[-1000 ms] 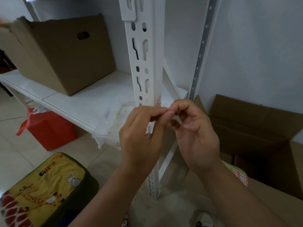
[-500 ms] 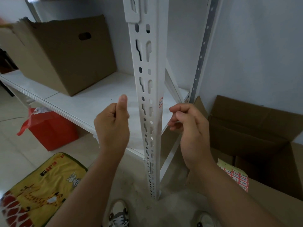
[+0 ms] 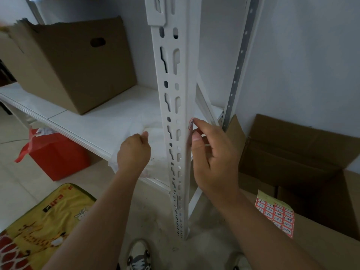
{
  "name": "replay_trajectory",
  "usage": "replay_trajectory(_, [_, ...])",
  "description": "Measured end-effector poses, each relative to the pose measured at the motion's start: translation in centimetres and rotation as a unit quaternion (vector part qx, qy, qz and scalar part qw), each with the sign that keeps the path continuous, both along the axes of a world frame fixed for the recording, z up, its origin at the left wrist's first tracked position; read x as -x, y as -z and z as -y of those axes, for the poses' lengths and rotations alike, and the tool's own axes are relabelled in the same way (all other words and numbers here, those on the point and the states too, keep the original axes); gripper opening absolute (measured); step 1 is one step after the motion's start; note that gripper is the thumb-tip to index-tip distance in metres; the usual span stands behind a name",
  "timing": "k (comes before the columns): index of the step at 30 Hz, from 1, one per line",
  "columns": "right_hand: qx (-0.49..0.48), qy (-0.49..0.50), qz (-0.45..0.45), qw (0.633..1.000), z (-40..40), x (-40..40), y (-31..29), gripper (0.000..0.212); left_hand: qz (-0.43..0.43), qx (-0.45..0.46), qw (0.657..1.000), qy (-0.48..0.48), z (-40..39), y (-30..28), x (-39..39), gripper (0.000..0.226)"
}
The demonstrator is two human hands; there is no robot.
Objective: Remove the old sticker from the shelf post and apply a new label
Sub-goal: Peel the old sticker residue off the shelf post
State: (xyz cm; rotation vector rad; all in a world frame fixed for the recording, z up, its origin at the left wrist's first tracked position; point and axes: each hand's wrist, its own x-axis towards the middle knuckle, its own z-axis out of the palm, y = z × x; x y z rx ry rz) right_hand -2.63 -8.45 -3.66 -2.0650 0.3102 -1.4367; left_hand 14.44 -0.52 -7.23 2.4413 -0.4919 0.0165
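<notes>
The white slotted shelf post stands upright in the middle of the view. A small red-and-white sticker is stuck on the post's right edge at shelf height. My right hand is beside the post, index fingertip on the sticker's top and thumb just below it; the sticker lies flat on the post. My left hand hovers left of the post over the shelf, closed in a loose fist with nothing visible in it. A sheet of red-bordered labels lies on a cardboard flap at lower right.
A white shelf board carries a brown cardboard box. An open cardboard box sits on the floor at right, a red bag under the shelf, and a yellow cushion at lower left. My shoes show at the bottom.
My hands were joined in front of the post, then parted. My right hand has since moved up to the sticker, and my left hand has shifted right, nearer the post.
</notes>
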Motion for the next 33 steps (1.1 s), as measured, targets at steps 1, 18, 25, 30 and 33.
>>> replay_trajectory(1, [0.014,0.010,0.002,1.000,0.0,0.0,0.0,0.026,0.001,-0.004,1.000,-0.004,0.0,-0.1,0.2,0.027])
replay_trajectory(18, [0.123,0.057,-0.016,0.991,0.3,0.5,0.7,0.031,-0.004,0.391,0.917,0.079,1.2,-5.0,7.8,0.023])
replay_trajectory(25, [-0.268,-0.128,-0.067,0.953,0.0,0.3,-1.1,0.017,0.050,0.388,0.904,0.175,0.8,-5.3,10.7,0.040])
replay_trajectory(30, [-0.439,-0.269,-0.044,0.856,0.9,0.3,-1.9,0.020,0.074,0.361,0.913,0.176,0.8,-5.0,10.8,0.060])
replay_trajectory(33, [-0.503,-0.329,-0.028,0.799,1.1,0.2,-2.0,0.022,0.071,0.365,0.912,0.174,0.9,-4.9,10.9,0.062])
